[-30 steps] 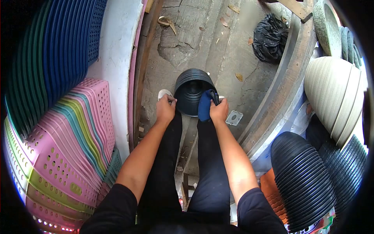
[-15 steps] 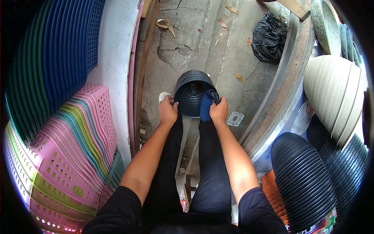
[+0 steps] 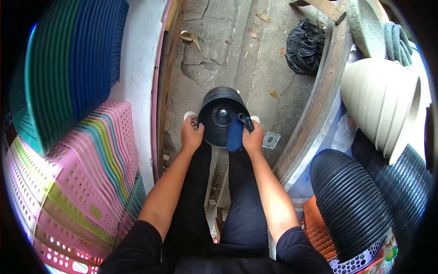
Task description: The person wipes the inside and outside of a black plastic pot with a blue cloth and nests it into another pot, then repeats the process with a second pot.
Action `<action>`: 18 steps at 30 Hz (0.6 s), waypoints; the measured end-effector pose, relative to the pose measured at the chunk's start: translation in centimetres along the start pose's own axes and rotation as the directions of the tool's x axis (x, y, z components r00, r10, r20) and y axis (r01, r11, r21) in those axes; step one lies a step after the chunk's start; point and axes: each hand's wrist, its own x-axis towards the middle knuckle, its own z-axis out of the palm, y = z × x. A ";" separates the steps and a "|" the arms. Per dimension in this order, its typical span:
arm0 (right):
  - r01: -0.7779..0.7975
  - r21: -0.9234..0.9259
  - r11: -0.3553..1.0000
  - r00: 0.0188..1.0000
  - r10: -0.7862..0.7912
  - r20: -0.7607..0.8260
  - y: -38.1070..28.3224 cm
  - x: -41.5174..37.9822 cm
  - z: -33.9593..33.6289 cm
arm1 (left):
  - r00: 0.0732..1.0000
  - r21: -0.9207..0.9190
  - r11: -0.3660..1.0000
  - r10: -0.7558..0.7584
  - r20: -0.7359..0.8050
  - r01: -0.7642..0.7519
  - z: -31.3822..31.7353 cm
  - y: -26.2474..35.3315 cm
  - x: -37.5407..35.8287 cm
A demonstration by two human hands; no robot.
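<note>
Left hand curled on the rim and right hand closed around blue cloth flank nested black pots before the legs, likely light, stiffish, slick, best held by opposite edges.

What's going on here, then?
A person has a stack of black pots tipped with its open end toward them, between their feet. The right hand holds a blue cloth at the rim; the left hand is at the opposite side. Stacked baskets stand to the left, more pots to the right.
</note>
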 end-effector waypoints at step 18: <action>0.286 0.156 0.946 0.954 -0.297 0.053 -15.1 -16.5 -29.0 | 0.641 -0.729 0.670 0.623 0.449 -0.139 -17.3 14.8 -23.7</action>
